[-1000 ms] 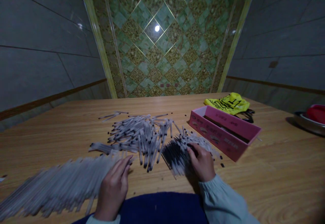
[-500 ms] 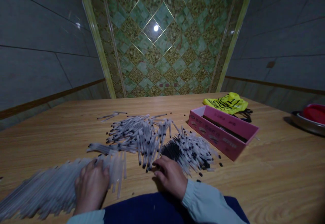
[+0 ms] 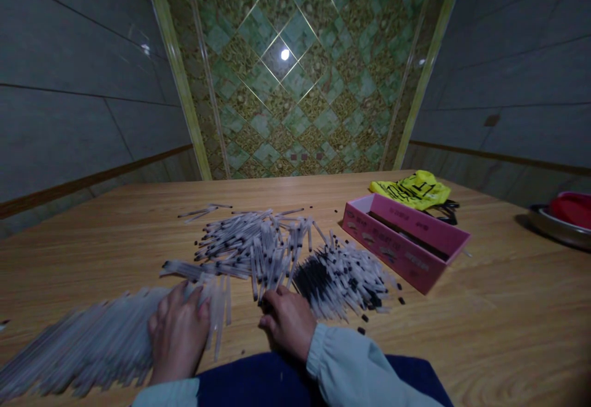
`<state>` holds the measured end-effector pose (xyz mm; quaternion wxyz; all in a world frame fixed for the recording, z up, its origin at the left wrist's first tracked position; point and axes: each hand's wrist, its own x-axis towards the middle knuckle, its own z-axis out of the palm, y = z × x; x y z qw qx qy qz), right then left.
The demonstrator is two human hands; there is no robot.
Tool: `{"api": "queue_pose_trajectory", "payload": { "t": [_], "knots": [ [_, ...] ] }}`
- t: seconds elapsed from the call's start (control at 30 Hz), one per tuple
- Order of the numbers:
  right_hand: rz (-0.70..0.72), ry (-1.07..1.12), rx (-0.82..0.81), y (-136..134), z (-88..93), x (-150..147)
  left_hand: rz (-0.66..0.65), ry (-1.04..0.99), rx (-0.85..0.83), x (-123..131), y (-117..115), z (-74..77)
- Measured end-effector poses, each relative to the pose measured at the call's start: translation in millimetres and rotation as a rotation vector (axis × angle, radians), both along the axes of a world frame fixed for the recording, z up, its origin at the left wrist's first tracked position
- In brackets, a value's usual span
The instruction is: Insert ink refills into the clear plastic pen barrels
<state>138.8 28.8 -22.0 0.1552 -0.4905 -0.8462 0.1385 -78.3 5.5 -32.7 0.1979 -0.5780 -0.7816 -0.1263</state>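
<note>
Clear, thin plastic tubes (image 3: pixel 101 339) lie side by side in a wide, sloping heap at the left. On the right end of this heap rests my left hand (image 3: pixel 180 333), its bent fingers spread on the tubes and the thumb apart. My right hand (image 3: pixel 290 321) is at the near edge of the middle pile, thumb and forefinger drawn together; what they hold, if anything, is too small to make out. That middle pile holds clear tubes with dark ends (image 3: pixel 240 234). Just beyond my right hand lies a heap of short whitish sticks with black ends (image 3: pixel 355 271), with a dense black cluster (image 3: pixel 311 278) on its left.
A pink open-topped box (image 3: pixel 392 244) stands at the right behind the short sticks. Behind it lie a yellow bag (image 3: pixel 415 189) and a black object. A metal bowl with a red thing (image 3: pixel 572 210) sits at the far right. Small black pieces (image 3: pixel 364 318) are scattered on the wooden table (image 3: pixel 498 327).
My right hand has moved left, from beside the black cluster to the near ends of the middle pile. My left hand has shifted a little right over the clear tubes.
</note>
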Motion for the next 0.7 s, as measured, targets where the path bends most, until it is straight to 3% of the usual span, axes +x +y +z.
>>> {"api": "queue_pose_trajectory", "payload": {
  "t": [0.23,0.5,0.6,0.7],
  "knots": [
    [-0.004,0.011,0.028,3,-4.9,-3,-0.154,-0.047,0.125,15,1,2.6],
    [-0.045,0.487,0.053,-18,11.6,13,-0.410,-0.140,0.253,21,2,1.8],
    [-0.056,0.618,0.020,-35,15.1,24,-0.548,-0.270,0.221,29,1,-0.8],
    [-0.060,0.746,-0.062,-48,10.0,31,-0.692,-0.430,0.078,44,-2,-3.6]
  ]
}}
